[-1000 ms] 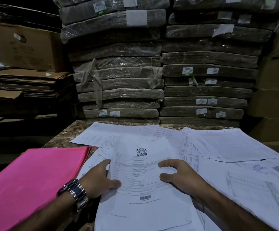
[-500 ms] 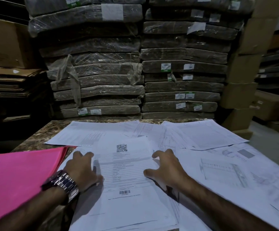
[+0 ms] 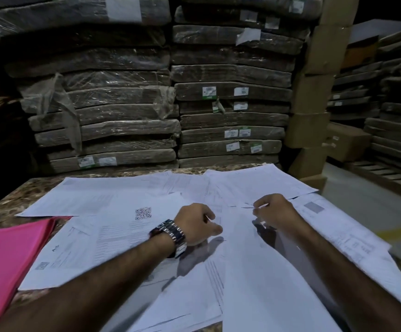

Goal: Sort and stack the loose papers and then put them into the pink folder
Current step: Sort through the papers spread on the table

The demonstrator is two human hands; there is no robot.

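Several loose white papers (image 3: 254, 185) lie spread and overlapping across the marble table (image 3: 0, 207). A sheet with a QR code (image 3: 122, 238) lies left of centre, flat. The pink folder (image 3: 5, 259) rests shut at the table's left near edge, partly under the papers. My left hand (image 3: 196, 224), with a metal watch on the wrist, and my right hand (image 3: 275, 212) are close together over a large blurred sheet (image 3: 261, 271) right of centre. Each hand has curled fingers at that sheet's far edge and pinches it. The sheet casts a shadow below my left hand.
Tall stacks of plastic-wrapped flat bundles (image 3: 127, 130) stand right behind the table. Cardboard boxes (image 3: 314, 97) rise at the right, with more stacked bundles (image 3: 396, 130) and a pallet beyond. The floor (image 3: 362, 207) shows to the right of the table.
Both hands left the QR-code sheet and moved right to another sheet, their fingers curling onto its far edge. My view turned to the right.
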